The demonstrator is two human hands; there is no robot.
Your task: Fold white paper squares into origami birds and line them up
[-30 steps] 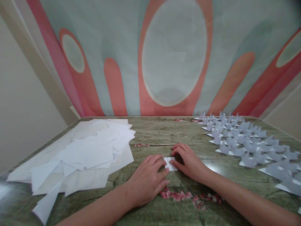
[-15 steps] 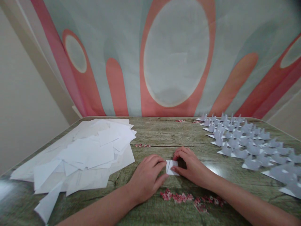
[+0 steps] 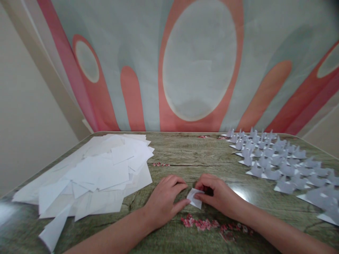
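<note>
The small paper (image 3: 196,203) is pinched by the right hand (image 3: 217,194), for control, it seems; beside that paper, the left hand (image 3: 166,200) is held loose, nothing clasped, perhaps for steadying.

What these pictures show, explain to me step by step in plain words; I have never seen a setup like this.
There is no machine here: the left hand and right hand are a person's own, bare. One camera, worn on that person's head, takes every picture, looking forward and down.

The hands rest over a wood-patterned table with pink blossom prints. On the person's left lies a loose pile of white paper sheets; on the right stand rows of folded paper figures, rather bird-like in shape.

The right hand grips a small piece of white paper between thumb and fingers. The left hand is open beside it, its thumb at the paper's edge; whether it touches is hard to tell.
</note>
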